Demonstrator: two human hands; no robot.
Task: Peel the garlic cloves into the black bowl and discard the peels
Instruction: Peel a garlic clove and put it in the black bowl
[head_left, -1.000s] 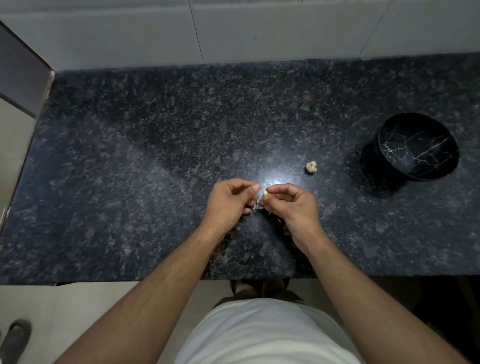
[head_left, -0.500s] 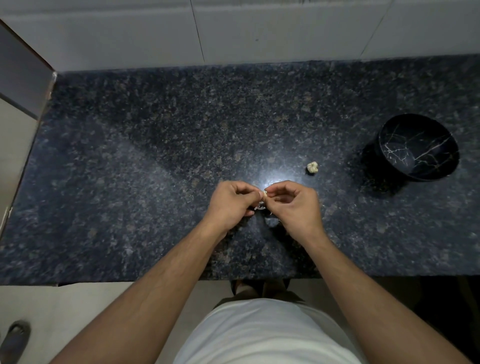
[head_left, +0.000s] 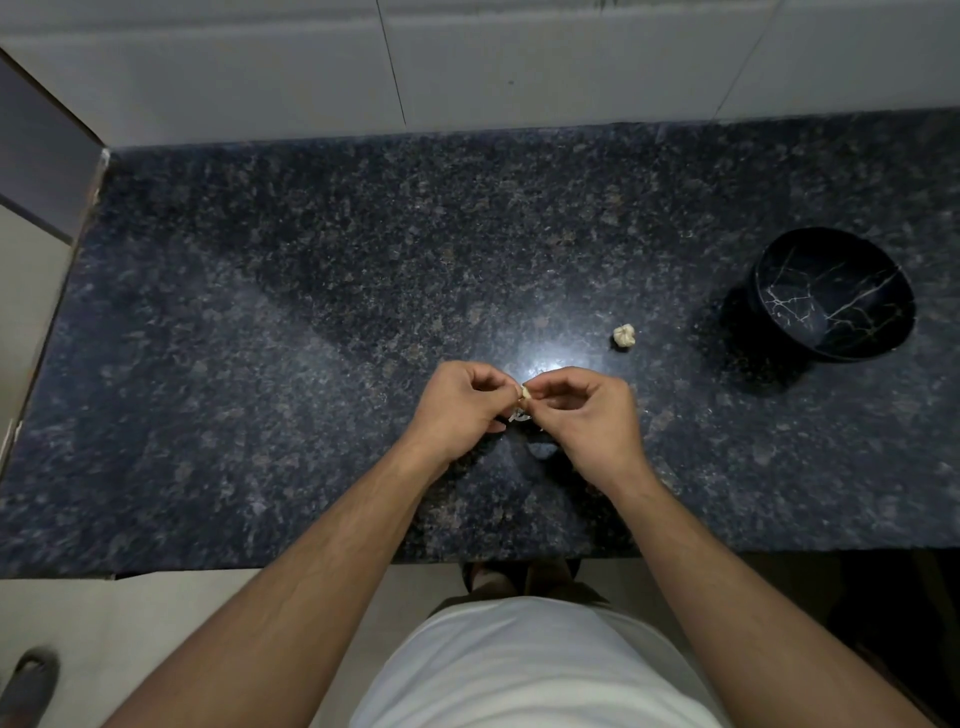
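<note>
Over the middle of the dark granite counter (head_left: 260, 364), my left hand (head_left: 460, 408) and my right hand (head_left: 587, 413) meet fingertip to fingertip. Both pinch one small pale garlic cloves (head_left: 525, 392) piece between thumbs and forefingers. A few whitish peels (head_left: 518, 415) lie on the counter just under the hands, partly hidden by them. A small clump of garlic (head_left: 624, 336) rests on the counter to the right of the hands. The black bowl (head_left: 831, 296) with white marble veins stands at the right; I see nothing inside it.
A pale tiled wall (head_left: 467, 62) runs behind the counter. The counter's front edge lies close to my torso. A grey sandal (head_left: 28, 686) sits on the floor at the lower left. A dark panel (head_left: 36, 145) borders the counter's left end.
Both hands stay together on the clove, fingers shifting slightly as they work at it. The garlic clump and the bowl have not moved.
</note>
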